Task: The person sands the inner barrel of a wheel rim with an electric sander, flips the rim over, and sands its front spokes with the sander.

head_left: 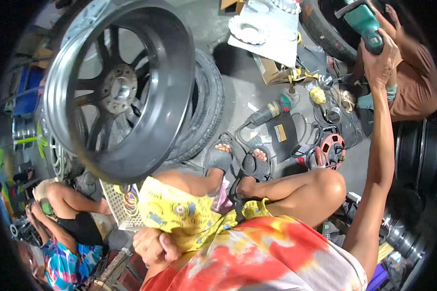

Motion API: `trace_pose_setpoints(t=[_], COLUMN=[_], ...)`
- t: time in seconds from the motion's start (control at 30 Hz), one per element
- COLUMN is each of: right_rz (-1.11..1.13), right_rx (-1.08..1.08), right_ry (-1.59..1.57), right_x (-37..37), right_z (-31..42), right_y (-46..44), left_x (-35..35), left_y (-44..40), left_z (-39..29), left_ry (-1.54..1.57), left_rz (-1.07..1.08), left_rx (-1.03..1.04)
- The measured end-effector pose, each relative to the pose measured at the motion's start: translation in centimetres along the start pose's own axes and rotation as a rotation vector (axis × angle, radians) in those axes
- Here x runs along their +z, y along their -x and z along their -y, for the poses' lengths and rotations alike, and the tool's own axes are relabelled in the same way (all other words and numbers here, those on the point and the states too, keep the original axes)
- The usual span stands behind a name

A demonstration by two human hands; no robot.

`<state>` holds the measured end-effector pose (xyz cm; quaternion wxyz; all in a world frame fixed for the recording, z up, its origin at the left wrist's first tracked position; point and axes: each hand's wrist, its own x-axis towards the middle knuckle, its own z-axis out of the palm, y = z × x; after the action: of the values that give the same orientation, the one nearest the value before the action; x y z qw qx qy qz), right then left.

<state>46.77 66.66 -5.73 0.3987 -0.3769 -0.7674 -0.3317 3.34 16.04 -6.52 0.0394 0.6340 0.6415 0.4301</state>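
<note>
Grey floor [243, 94] spreads under everything, strewn with gear; at ten o'clock a big metal wheel [119, 89] stands tilted in front of a tyre [213, 97], both well apart from the right hand; a person in brown [415, 82] is crouched towards half past two, and another in a blue patterned shirt [65, 262] sits over at eight; a white board [281, 36] at one o'clock carries pale ring-shaped pieces; a perforated basket [131, 223] lies at eight, nearer in; a corded tool [266, 111] and a red reel [333, 149] rest towards two and three; the teal power tool [363, 22] is up at two, its lower end gripped by the right hand [381, 60], fingers wrapped round; the left hand [155, 246], at seven, is loosely curled; whether it holds anything, I cannot tell.
</note>
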Motion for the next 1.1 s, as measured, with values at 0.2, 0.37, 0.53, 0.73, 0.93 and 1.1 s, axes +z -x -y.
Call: trace_pose_setpoints(t=[0.2,0.37,0.53,0.73,0.93,1.1], right_rz=[-0.146,-0.172,0.153,0.344,0.334,0.315], right_rx=[0.008,0.229,0.245,0.138,0.097,-0.027], right_ry=[-0.09,-0.613,-0.769,-0.945,-1.103,-1.202], right_x=[-9.0,-15.9,-21.2,-21.2,-20.3,-19.1], right_z=[7.0,15.2,21.3,27.7,30.1,30.3], right_y=[-4.2,-7.3,-8.7,-5.5,-2.3,-0.7], left_x=[-0.8,-1.1,-2.9,-5.4,-3.2,0.2], left_y=[2.3,2.3,1.0,-3.8,-8.9,-12.8], left_z=[1.2,0.1,-1.4,-4.8,-6.7,-5.6], left_ry=[0.034,0.075,0.121,0.273,0.617,0.726], left_rz=[-0.142,-0.164,-0.13,-0.069,0.231,0.474], left_rx=[0.056,0.047,-0.04,-0.025,-0.211,-0.243])
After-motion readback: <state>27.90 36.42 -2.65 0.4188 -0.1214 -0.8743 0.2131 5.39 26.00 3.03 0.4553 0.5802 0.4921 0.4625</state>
